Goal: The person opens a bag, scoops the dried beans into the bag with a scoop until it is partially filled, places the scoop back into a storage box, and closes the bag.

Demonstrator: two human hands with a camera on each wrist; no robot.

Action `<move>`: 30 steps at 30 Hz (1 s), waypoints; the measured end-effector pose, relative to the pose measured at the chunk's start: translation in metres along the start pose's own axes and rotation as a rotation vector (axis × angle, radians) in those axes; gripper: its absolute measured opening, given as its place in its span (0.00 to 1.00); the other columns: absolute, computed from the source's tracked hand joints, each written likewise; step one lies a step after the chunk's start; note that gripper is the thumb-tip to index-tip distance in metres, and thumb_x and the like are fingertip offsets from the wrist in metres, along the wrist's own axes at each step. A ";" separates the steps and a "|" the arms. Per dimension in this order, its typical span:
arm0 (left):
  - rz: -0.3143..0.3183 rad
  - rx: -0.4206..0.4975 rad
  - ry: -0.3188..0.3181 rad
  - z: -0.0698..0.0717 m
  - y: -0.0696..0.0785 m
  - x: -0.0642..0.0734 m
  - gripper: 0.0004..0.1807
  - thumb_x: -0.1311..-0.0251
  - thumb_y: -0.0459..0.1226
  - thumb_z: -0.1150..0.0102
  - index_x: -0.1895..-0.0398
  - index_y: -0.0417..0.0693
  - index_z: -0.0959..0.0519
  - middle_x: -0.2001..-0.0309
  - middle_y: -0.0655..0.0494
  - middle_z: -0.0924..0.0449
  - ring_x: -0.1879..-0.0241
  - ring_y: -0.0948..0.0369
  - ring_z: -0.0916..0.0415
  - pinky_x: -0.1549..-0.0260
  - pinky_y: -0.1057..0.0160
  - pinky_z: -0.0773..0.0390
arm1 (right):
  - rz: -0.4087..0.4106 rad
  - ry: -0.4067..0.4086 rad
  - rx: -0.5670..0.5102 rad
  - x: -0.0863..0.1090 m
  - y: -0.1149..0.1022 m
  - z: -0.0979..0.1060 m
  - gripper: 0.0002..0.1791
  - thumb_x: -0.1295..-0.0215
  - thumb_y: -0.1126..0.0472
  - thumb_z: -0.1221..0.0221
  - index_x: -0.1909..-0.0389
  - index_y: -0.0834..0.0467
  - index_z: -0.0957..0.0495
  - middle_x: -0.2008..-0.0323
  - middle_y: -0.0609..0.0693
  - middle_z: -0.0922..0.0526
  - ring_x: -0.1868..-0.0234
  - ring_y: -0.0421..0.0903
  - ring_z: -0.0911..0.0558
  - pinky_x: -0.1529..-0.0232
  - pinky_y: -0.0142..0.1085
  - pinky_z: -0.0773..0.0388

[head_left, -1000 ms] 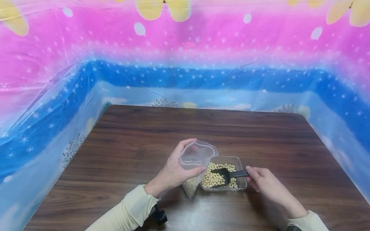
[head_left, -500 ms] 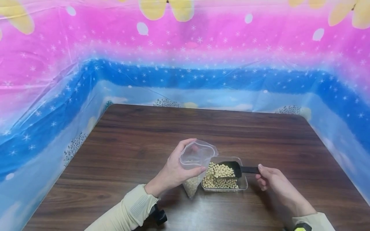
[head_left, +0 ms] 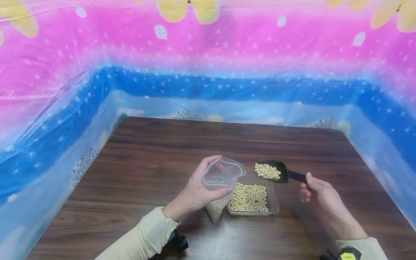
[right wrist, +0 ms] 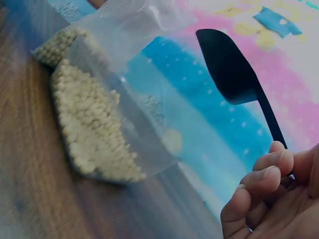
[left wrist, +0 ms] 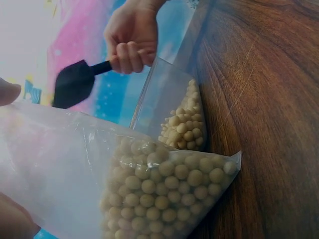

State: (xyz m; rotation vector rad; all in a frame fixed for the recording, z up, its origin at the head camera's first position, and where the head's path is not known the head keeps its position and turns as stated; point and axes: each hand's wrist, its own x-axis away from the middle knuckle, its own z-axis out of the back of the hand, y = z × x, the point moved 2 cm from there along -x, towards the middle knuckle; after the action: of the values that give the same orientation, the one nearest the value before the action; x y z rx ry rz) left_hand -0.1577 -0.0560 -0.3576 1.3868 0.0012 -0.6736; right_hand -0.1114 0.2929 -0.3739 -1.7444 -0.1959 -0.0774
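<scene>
Bag (head_left: 224, 174), clear plastic, mouth held open, part-filled with pale round beans (left wrist: 149, 199): grasped near the mouth by the fingers of the left hand (head_left: 195, 191). Scoop (head_left: 284, 173), black, loaded with similar beans: held raised, its handle pinched by the fingers of the right hand (head_left: 328, 202), blade directed toward the left fingers. Container (head_left: 273, 196), clear, rectangular, bean-filled in part: set on the wood-grain worktop (head_left: 169, 141), between and below both sets of fingers, just beside the bag.

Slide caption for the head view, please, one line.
Left hand holds an open bag; right hand holds aloft a scoop of beans, with a tub of beans between them.
</scene>
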 end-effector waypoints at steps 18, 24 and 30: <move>0.017 -0.005 -0.026 -0.003 0.002 -0.002 0.43 0.52 0.36 0.25 0.32 0.54 0.38 0.46 0.53 0.28 0.48 0.55 0.26 0.48 0.47 0.26 | 0.374 0.091 0.187 0.014 -0.061 -0.055 0.19 0.23 0.54 0.56 0.70 0.58 0.24 0.80 0.47 0.31 0.77 0.43 0.33 0.74 0.34 0.33; 0.020 -0.036 -0.026 -0.003 0.003 -0.002 0.44 0.51 0.37 0.25 0.32 0.55 0.38 0.45 0.56 0.29 0.47 0.57 0.27 0.46 0.47 0.27 | 0.489 0.188 0.405 0.018 -0.070 -0.076 0.20 0.22 0.58 0.56 0.73 0.61 0.25 0.83 0.49 0.31 0.78 0.44 0.32 0.76 0.34 0.34; 0.031 -0.024 -0.026 -0.004 0.003 -0.002 0.44 0.52 0.38 0.25 0.32 0.56 0.38 0.45 0.56 0.28 0.49 0.56 0.26 0.48 0.51 0.25 | 0.562 0.279 0.613 0.022 -0.075 -0.089 0.21 0.22 0.58 0.58 0.74 0.64 0.27 0.84 0.48 0.31 0.79 0.43 0.33 0.78 0.35 0.37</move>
State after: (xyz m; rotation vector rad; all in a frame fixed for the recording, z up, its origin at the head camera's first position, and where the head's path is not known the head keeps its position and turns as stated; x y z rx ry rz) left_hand -0.1561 -0.0514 -0.3546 1.3527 -0.0326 -0.6638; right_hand -0.0974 0.2207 -0.2812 -1.1082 0.4382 0.1384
